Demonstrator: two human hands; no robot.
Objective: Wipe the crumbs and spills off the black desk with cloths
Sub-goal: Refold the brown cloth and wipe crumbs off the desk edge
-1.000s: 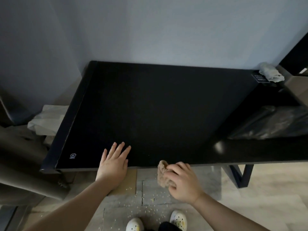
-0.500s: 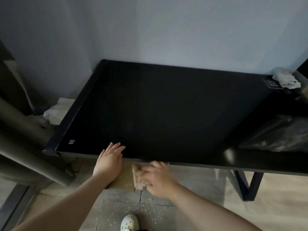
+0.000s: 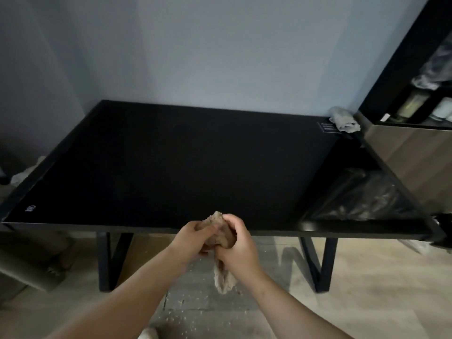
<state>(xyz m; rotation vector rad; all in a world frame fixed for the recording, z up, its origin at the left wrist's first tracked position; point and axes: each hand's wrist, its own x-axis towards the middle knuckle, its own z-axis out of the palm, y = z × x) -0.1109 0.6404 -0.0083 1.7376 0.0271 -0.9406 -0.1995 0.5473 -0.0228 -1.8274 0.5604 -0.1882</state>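
Desk (image 3: pixel 171 167) edge, both hands (image 3: pixel 188 238) (image 3: pixel 241 250) around cloth (image 3: pixel 215 222)

Your shot's pretty dim, soft all over; small glare on desk (image 3: pixel 171 167) front edge, shelf (image 3: pixel 401 69) blurry, corners warped.

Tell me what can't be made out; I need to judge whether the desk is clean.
Head view:
- Black desk: fine crumbs or smears, too dark to tell.
- Brown cloth: middle hidden by the left hand and right hand gripping it.
- Grey cloth, far right corner: too small for detail.
- Shelf items: blurred, cut by right edge.
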